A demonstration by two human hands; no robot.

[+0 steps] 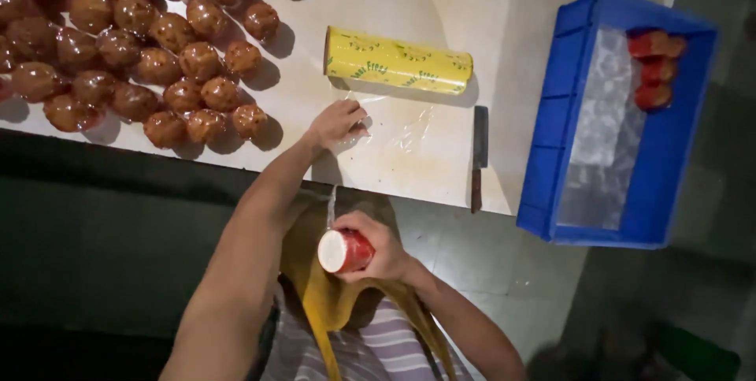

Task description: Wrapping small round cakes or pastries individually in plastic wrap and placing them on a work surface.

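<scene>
The left hand lies flat with loose fingers on a sheet of clear film pulled out from the yellow roll on the desk. The right hand is wrapped around a red cup, held below the desk's edge. Wrapped brown balls crowd the desk's left side. A knife lies beside the film, with a blue crate further right.
</scene>
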